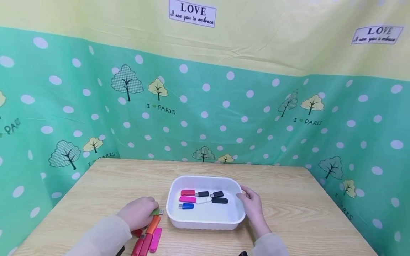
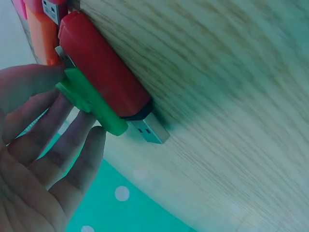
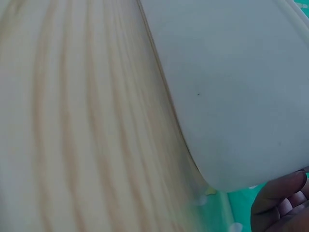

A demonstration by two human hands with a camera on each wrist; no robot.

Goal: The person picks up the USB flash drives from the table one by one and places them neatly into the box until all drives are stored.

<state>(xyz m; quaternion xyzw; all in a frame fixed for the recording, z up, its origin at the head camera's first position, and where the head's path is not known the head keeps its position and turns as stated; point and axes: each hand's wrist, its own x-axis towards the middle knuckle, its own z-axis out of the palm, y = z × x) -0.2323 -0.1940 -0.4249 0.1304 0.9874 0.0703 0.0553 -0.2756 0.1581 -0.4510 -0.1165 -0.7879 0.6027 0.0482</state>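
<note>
My left hand [image 1: 138, 212] pinches a green USB stick [image 2: 96, 107] between thumb and fingers, its metal plug pointing toward the tub in the head view. Right beside it lies a red USB stick [image 2: 104, 67] with its plug bare. An orange stick [image 1: 153, 224], a pink one [image 1: 156, 240] and several red ones sit in a pile below that hand. My right hand [image 1: 253, 209] grips the right rim of a white plastic tub [image 1: 205, 225]. Inside the tub lie several sticks, among them a blue one [image 1: 187, 206], a white one [image 1: 203, 200] and a red one [image 1: 187, 192].
The wooden table [image 1: 288, 220] carries everything. Behind and beside it hangs a green and yellow curtain [image 1: 205, 106] with dots and trees. Small dark objects, too cut off to identify, show at the bottom edge of the head view.
</note>
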